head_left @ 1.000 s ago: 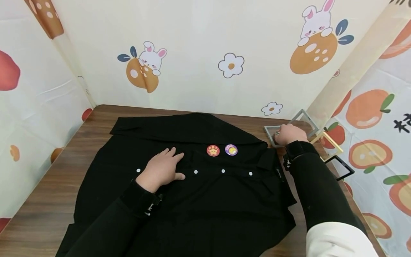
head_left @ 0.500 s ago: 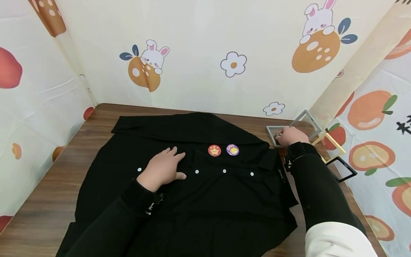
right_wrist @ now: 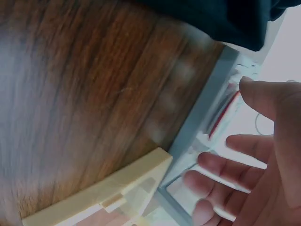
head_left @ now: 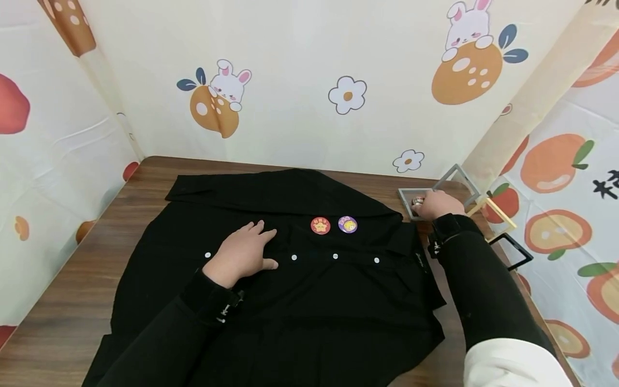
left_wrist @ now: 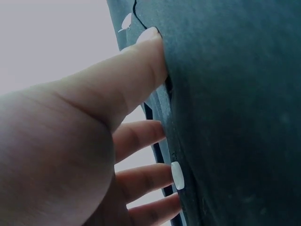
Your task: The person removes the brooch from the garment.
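A black buttoned garment (head_left: 300, 301) lies spread out, bearing a red round badge (head_left: 320, 226) and a purple round badge (head_left: 347, 224). On the cloth, beside the row of white buttons, rests my left hand (head_left: 242, 255) with its fingers apart. In the left wrist view its thumb and fingertips touch the black fabric near a button (left_wrist: 178, 175). My right hand (head_left: 440, 205) reaches into a grey-framed case (head_left: 407, 201) with its clear lid up. A small red-edged item (right_wrist: 224, 114) lies in the case near the thumb; I see no grip on it.
A cream frame (head_left: 503, 213) and a black frame (head_left: 519, 263) stand next to the grey case by the right table edge. Patterned cloth walls (head_left: 290, 123) close off the back and sides of the wooden table (head_left: 63, 317).
My right hand has shifted slightly within the grey case, and more of the small item beside its fingers shows. The left hand has stayed on the garment.
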### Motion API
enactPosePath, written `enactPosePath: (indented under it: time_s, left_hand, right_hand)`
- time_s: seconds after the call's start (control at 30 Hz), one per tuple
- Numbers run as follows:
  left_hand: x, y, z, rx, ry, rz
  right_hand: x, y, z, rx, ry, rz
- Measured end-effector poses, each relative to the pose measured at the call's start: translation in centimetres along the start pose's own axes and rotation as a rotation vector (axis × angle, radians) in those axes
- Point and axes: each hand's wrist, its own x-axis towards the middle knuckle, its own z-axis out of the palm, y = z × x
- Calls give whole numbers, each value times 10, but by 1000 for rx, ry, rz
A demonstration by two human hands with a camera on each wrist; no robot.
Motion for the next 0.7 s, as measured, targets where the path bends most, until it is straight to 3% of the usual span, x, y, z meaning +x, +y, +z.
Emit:
enactPosePath:
  time_s: [0.2,0.4,0.53,0.7]
  left_hand:
    - [5,-2,-5,20,-37,-5]
    - [12,1,-21,111,-75,27]
    - [17,8,-30,152,-55,127]
    - [21,15,-30,177,-52,283]
  right_hand:
    - [-20,-14,-13,-20,28,17]
    - [-43,-39,-18,-63,82,-101]
    - [-65,-58,-11,-86,130,-197]
    - [-86,-76,5,-86,214,-314]
